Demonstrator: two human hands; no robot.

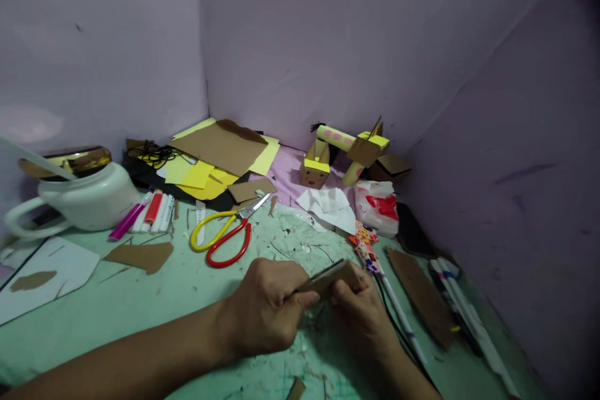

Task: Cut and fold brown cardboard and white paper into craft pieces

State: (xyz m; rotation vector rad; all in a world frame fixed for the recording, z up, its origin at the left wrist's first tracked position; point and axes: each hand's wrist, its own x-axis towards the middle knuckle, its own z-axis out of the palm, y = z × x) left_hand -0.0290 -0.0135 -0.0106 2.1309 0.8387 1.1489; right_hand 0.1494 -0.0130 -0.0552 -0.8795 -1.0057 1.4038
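Between my two hands, a small brown piece of cardboard (335, 275) is held a little above the table, its cut edge turned upward. My left hand (274, 300) grips its left end, with the thumb along the near side. At the right end, my right hand (359, 303) pinches it between thumb and fingers. Just beyond my left hand lies a pair of scissors (229, 234) with one yellow and one red handle, blades partly spread. A narrow cardboard scrap (296, 389) rests at the near edge of the view.
Markers (152, 212) and a white pot (91, 197) stand left. Yellow paper and cardboard sheets (220, 144) pile up behind. Cardboard animal figures (316, 169), crumpled white paper (330, 207) and a tissue pack (377, 207) sit at the back right. Pens (462, 300) and a brown strip (417, 294) lie right.
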